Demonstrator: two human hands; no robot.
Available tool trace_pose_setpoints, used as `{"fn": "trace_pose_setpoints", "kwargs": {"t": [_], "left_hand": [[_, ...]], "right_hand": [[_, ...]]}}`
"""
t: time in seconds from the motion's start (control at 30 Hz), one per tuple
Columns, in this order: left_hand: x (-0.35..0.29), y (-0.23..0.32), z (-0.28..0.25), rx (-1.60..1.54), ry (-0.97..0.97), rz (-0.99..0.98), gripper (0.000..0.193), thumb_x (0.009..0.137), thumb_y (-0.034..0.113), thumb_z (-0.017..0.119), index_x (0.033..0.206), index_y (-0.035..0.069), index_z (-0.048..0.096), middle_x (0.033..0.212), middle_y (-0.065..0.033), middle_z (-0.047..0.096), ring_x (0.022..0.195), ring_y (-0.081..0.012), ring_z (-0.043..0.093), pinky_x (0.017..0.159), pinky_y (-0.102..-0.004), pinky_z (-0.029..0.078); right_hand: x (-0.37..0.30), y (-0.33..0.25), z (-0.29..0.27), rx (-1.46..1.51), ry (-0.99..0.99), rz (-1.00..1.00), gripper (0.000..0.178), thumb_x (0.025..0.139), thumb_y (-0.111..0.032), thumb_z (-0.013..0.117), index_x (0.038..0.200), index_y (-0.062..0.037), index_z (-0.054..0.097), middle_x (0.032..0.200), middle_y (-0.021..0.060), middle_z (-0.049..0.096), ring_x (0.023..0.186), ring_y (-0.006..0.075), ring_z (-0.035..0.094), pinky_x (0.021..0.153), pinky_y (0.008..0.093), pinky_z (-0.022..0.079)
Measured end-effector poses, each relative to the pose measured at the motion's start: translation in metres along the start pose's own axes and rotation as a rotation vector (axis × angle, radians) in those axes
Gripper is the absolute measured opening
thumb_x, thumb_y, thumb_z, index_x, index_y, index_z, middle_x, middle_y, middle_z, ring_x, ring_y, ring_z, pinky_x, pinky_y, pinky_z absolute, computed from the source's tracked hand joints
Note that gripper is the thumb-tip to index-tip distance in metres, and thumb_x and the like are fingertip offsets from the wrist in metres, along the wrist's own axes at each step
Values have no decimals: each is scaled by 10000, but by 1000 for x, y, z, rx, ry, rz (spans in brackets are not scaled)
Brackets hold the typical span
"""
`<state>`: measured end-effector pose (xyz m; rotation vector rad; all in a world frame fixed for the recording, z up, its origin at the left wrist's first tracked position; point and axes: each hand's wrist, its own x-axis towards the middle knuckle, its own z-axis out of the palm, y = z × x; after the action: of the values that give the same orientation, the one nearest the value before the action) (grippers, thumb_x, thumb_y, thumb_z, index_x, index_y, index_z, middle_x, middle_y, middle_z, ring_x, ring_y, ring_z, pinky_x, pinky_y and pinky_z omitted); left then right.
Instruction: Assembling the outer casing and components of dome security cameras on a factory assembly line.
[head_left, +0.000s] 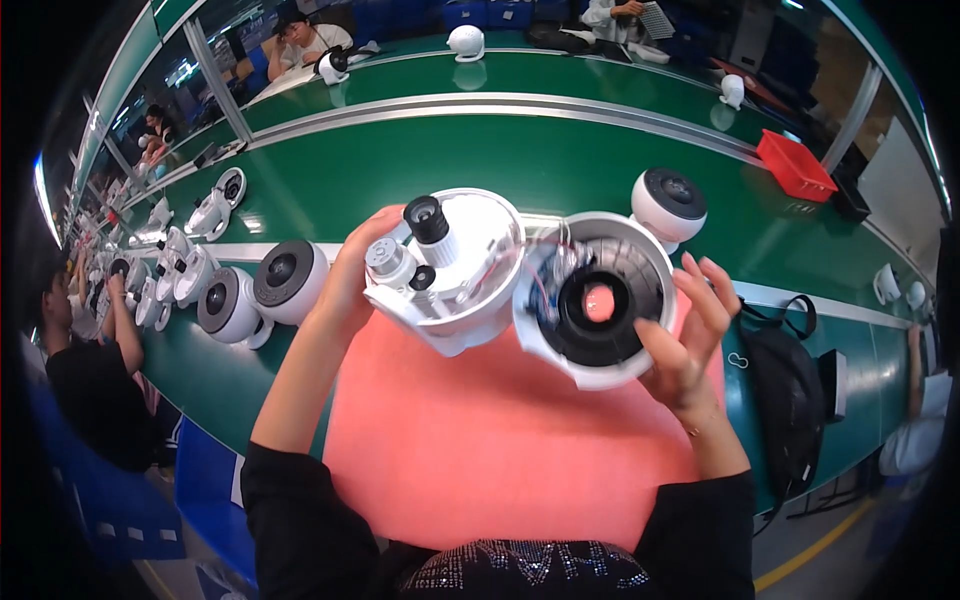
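My left hand [348, 280] grips the white back half of a ball-shaped camera [485, 235]. A black lens [428, 218] stands up from it, with a silver round motor [384, 256] beside the lens. My right hand [685, 345] holds the round front cover [655, 275], open side up, its thumb near the black inner ring and its other fingers at the outer rim. Pink shows through the hole in that ring. Thin wires [560, 248] run between the two halves, which sit side by side above a pink mat [500, 440].
Whole white cameras with dark fronts stand left [290, 282] and at the back right [672, 205]. Open camera halves [215, 210] lie further left. A red tray [795, 165] sits far right, and a black bag [785, 400] near right. Other people [85, 385] work along the green bench.
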<state>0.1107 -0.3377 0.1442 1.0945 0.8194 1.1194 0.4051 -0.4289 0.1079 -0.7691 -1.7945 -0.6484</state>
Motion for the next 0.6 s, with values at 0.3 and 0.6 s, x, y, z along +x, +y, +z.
{"fn": "trace_pose_setpoints", "kwargs": {"t": [0.3, 0.6], "left_hand": [[20, -58, 58, 569, -1473, -386, 252, 857, 220, 567, 937, -8, 636, 835, -12, 616, 768, -74, 526, 692, -240, 430], [-36, -57, 44, 494, -621, -44, 259, 868, 214, 498, 954, -5, 606, 841, -82, 618, 762, -145, 577, 725, -282, 463]], "right_hand": [[28, -62, -29, 1072, -835, 665, 482, 733, -189, 729, 1098, 7, 482, 935, 154, 602, 813, 240, 623, 697, 296, 486], [23, -82, -13, 1156, -845, 1142, 450, 812, -220, 649, 1148, -7, 440, 926, 143, 605, 853, 188, 619, 711, 285, 500]]}}
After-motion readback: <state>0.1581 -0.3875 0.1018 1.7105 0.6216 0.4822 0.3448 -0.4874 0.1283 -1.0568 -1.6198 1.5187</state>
